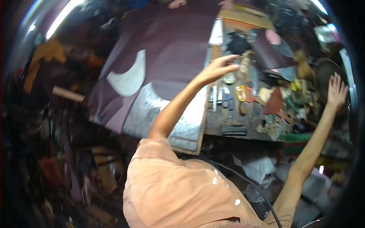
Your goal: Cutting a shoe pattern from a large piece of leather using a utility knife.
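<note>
My left hand (219, 70) reaches over the cluttered bench, its thumb and fingers apart with nothing between them. Its fingertips are nearest a tan, blurred item (245, 64) and a black crumpled piece (238, 45). Below the hand lies a small round light-coloured item (228, 78). Far to the right, my right hand (337, 92) is stretched out with spread fingers against a dark round object (323, 78); whether it presses on it I cannot tell. To the left, a large dark purple-brown sheet (171, 41), which looks like leather, covers the table.
A curved grey piece (131, 78) lies on the sheet, beside a shiny grey board (148, 110). Yellow and orange handles (244, 93), a black block (234, 130) and a reddish-brown scrap (274, 102) crowd the bench. Another person's hand (177, 3) rests at the sheet's far edge.
</note>
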The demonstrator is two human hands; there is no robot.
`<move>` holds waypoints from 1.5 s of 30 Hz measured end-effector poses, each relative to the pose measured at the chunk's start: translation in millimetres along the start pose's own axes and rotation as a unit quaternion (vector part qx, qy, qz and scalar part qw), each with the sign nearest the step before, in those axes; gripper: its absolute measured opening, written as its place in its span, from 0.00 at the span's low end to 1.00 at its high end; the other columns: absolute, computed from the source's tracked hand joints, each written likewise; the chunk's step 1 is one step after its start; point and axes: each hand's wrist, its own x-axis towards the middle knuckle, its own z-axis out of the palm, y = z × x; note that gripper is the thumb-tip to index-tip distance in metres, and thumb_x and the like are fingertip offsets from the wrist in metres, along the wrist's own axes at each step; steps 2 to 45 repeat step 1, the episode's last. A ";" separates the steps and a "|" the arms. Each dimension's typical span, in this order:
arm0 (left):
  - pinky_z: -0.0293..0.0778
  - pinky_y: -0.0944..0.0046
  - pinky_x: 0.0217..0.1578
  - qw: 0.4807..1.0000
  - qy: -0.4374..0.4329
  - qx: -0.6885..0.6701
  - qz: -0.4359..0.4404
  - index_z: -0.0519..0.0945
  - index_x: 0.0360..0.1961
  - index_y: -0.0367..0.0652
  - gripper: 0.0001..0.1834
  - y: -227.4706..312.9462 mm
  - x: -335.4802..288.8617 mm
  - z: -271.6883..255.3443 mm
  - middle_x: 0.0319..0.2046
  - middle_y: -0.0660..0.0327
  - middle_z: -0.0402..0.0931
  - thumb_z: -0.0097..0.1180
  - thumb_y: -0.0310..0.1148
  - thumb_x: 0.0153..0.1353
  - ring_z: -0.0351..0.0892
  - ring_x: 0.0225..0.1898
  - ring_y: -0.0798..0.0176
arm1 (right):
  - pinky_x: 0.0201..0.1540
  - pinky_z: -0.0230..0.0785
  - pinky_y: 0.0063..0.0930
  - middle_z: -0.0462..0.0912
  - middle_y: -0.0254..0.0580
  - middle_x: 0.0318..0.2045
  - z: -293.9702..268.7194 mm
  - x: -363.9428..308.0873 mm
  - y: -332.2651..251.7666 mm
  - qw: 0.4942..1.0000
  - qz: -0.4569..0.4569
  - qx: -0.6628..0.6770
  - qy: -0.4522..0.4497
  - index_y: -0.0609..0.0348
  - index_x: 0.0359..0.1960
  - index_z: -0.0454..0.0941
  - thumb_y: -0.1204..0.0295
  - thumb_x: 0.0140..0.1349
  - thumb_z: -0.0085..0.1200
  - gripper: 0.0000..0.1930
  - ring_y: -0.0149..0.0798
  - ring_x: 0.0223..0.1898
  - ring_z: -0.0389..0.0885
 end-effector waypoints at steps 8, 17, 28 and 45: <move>0.66 0.56 0.63 0.986 0.148 -0.024 -0.076 0.71 0.63 0.37 0.33 -36.6 -59.7 -39.8 0.57 0.43 0.74 0.61 0.46 0.64 0.74 0.60 0.52 | 0.72 0.47 0.61 0.57 0.56 0.71 18.3 -12.5 40.3 0.999 0.035 0.012 -0.010 0.56 0.74 0.45 0.53 0.69 0.47 0.39 0.61 0.71 0.55; 0.66 0.56 0.63 0.986 0.148 -0.024 -0.076 0.71 0.63 0.37 0.33 -36.6 -59.7 -39.8 0.57 0.43 0.74 0.61 0.46 0.64 0.74 0.60 0.52 | 0.72 0.47 0.61 0.57 0.56 0.71 18.3 -12.5 40.3 0.999 0.035 0.012 -0.010 0.56 0.74 0.45 0.53 0.69 0.47 0.39 0.61 0.71 0.55; 0.66 0.56 0.63 0.986 0.148 -0.024 -0.076 0.71 0.63 0.37 0.33 -36.6 -59.7 -39.8 0.57 0.43 0.74 0.61 0.46 0.64 0.74 0.60 0.52 | 0.72 0.47 0.61 0.57 0.56 0.71 18.3 -12.5 40.3 0.999 0.035 0.012 -0.010 0.56 0.74 0.45 0.53 0.69 0.47 0.39 0.61 0.71 0.55; 0.66 0.56 0.63 0.986 0.148 -0.024 -0.076 0.71 0.63 0.37 0.33 -36.6 -59.7 -39.8 0.57 0.43 0.74 0.61 0.46 0.64 0.74 0.60 0.52 | 0.72 0.47 0.61 0.57 0.56 0.71 18.3 -12.5 40.3 0.999 0.035 0.012 -0.010 0.56 0.74 0.45 0.53 0.69 0.47 0.39 0.61 0.71 0.55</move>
